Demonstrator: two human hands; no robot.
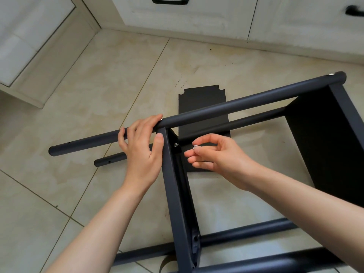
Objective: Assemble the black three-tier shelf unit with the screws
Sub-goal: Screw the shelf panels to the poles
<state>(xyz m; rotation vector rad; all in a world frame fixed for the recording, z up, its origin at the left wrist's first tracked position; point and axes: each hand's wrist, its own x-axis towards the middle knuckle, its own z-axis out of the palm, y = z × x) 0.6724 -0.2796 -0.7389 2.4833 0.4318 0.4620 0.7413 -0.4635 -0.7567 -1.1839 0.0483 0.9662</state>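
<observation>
far left of the shelf unit [256, 154], a pale cabinet door [29, 36] meets the tiled floor [98, 85]. the unit lies on its side on those tiles, and its upper tube [236, 104] runs slantwise from low left to high right, with a small hole showing near its left end. just below that end, a shorter tube end [107, 161] pokes out, also with a hole in it.

now the left hand [141, 146]: fingers curled over the upper tube, thumb pressed against the edge of the middle shelf panel [173, 184], right at the corner where panel meets tube. a firm grip there.

just right of that corner, a screw head [175, 144] sits in the black bracket. beside it the right hand [214, 154] hovers, thumb and forefinger pinching a small silvery screw [195, 147], other fingers loosely curled beneath. it's close to the bracket but not touching it.

behind the unit, a loose black panel [202, 99] lies flat on the floor, notched at its corners. further right, the unit's end shelf [323, 144] stands dark and tall, a screw glinting at the tube's far tip [331, 74]. along the back, white drawers with black handles [170, 0].
</observation>
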